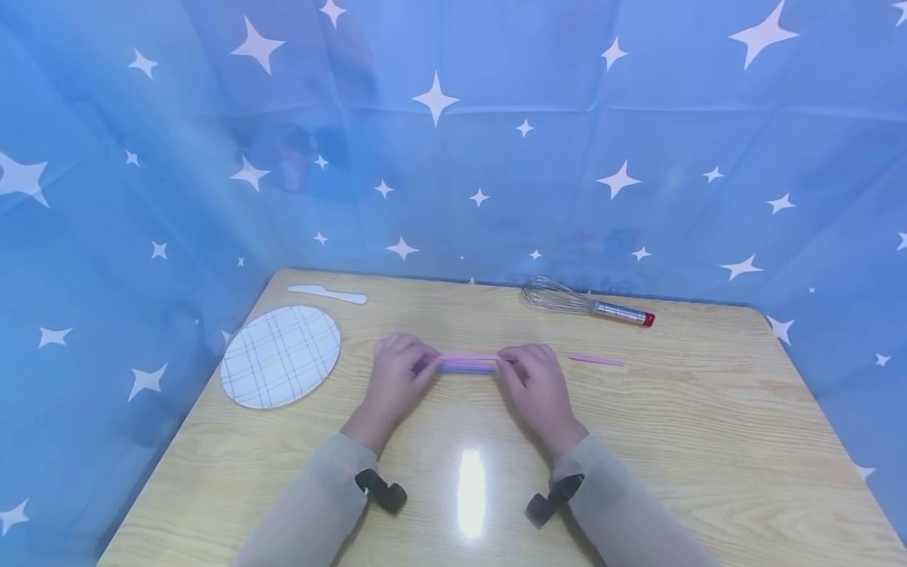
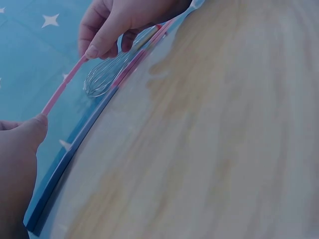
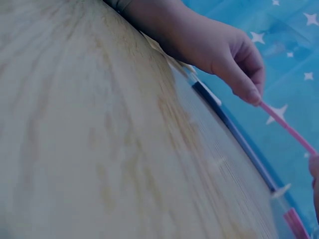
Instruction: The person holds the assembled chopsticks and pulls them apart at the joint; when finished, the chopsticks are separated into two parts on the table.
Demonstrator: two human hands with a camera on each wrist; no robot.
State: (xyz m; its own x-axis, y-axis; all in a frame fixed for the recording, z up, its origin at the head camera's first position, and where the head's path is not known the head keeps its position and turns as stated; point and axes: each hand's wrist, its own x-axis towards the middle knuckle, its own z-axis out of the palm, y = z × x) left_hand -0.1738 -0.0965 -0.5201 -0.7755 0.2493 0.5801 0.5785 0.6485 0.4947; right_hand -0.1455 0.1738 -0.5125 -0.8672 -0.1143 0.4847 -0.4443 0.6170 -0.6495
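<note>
A thin pink straw stretches between both hands, raised above the table in the wrist views. My left hand pinches its left end between thumb and fingers. At the other end, the thumb and fingers of my right hand pinch it too. Below it a long blue stick lies on the tabletop, partly covered by the hands in the head view. Another pink stick lies to the right of my right hand.
A wire whisk with a red-tipped handle lies at the back right of the wooden table. At the left are a round checked plate and a white plastic knife. A blue star-patterned curtain hangs behind.
</note>
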